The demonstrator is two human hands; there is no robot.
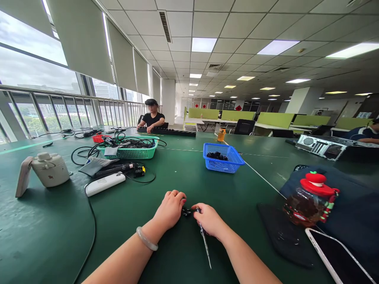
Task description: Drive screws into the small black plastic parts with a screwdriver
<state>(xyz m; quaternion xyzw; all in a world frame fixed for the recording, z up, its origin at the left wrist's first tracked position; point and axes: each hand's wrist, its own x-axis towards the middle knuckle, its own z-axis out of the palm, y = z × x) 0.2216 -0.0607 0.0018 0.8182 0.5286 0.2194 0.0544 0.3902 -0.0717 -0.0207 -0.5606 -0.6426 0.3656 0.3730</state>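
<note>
My left hand (171, 208) rests low over the green table, its fingers curled and closed at a small black part (186, 212). Close beside it, my right hand (209, 219) is closed around a thin metal screwdriver (204, 240), whose pointed tip slants down toward me, away from the black part. My right fingertips also come right up to that part. Much of the part and the screwdriver's upper end are hidden by my fingers. Farther off, a blue basket (223, 166) contains several small black pieces (217, 156).
A green basket (139, 154) of tangled cables stands back left, near a white power bank-like bar (105, 184) and a beige jug (50, 169). To my right are a red-lidded jar (308, 201) and a phone (340, 256). Across the table (166, 252) sits a person (152, 118).
</note>
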